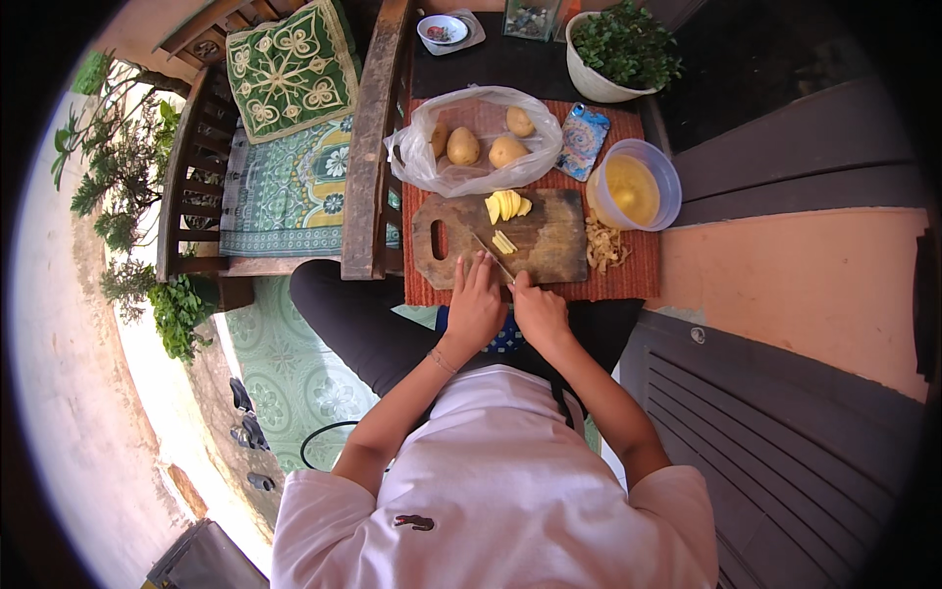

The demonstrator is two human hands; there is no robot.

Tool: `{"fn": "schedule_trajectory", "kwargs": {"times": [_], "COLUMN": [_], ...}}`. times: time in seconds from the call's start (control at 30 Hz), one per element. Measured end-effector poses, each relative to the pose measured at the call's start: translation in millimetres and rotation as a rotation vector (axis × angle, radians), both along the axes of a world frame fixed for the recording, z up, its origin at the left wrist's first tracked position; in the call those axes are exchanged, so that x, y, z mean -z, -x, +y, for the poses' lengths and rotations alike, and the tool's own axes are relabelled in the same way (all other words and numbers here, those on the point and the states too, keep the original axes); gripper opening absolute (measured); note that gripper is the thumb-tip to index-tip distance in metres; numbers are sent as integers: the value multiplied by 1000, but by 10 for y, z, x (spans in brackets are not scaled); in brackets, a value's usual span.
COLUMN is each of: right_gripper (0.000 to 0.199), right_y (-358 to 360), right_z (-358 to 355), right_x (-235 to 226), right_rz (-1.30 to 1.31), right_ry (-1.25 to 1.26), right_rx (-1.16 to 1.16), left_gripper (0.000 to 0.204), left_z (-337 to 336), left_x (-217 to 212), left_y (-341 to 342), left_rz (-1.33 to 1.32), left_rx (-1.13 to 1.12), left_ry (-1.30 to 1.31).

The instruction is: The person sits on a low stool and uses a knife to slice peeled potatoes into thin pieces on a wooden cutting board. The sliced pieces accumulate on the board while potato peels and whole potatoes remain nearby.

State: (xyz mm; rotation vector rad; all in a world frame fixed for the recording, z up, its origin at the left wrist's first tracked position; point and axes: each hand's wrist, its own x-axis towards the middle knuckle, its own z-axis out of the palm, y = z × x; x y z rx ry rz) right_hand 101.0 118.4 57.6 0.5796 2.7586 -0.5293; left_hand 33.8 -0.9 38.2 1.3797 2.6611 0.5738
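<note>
A wooden cutting board (559, 236) with a slotted handle lies in front of me. My right hand (542, 312) is closed around the handle of a knife (494, 257), its blade slanting away to the left over the board. My left hand (475, 312) reaches over the board's near edge, fingers stretched out, fingertips down beside the blade. Whether anything lies under those fingertips is hidden. Just beyond the blade are a few pale yellow potato sticks (504, 242). Farther back on the board sits a fanned pile of potato slices (506, 205).
Behind the board, an open plastic bag (422, 177) holds several unpeeled potatoes (463, 147). To the right stand a clear plastic tub (669, 187) of cloudy yellowish liquid, potato peelings (606, 245) and a blue patterned phone (583, 142). A potted plant (601, 83) is behind; a wooden bench (368, 196) borders the left.
</note>
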Motion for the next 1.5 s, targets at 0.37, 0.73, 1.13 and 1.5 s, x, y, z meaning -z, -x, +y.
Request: {"fn": "schedule_trajectory", "kwargs": {"times": [0.37, 0.73, 1.13, 1.5], "right_gripper": [28, 31, 28, 26], "right_y": [-27, -19, -148, -53], "right_z": [-26, 108, 732, 1000], "right_x": [106, 11, -126, -247], "right_rz": [127, 129, 148, 51], "right_ry": [-202, -77, 288, 275], "right_rx": [-12, 66, 149, 146], "left_gripper": [59, 68, 59, 43], "left_z": [12, 23, 69, 215], "left_x": [-11, -24, -31, -188], "left_y": [-2, 23, 128, 746], "left_rz": [0, 28, -33, 93], "left_rx": [-26, -2, 15, 265], "left_ry": [-11, 15, -97, -200]}}
